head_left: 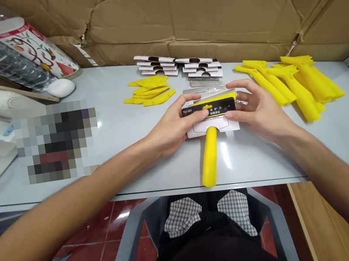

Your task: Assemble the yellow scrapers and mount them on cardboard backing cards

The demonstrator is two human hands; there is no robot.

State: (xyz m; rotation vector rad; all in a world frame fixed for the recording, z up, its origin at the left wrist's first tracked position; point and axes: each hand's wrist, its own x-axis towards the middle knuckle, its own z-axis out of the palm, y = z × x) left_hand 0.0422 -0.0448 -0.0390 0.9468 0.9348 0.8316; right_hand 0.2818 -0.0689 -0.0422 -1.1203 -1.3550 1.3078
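A yellow plastic scraper (pixel 210 155), smooth and rounded at the handle, lies near the table's front edge, its head wrapped in a black-and-white printed card (pixel 212 125). The left hand (pixel 178 123) is partly closed on the card's left end, thumb flat across the black strip. The right hand (pixel 257 108) curves around the other end, thumb and fingers moderately apart, thumb tip at the card's edge. Just beyond are thin metal blades (pixel 203 82) and folded white cards with dark cutouts (pixel 159 64). Flat, pointed yellow pieces (pixel 151 91) lie to the left; yellow handles (pixel 296 84) are heaped to the right on the glossy pale table (pixel 125 156). Creased brown cardboard (pixel 195 12) stands behind.
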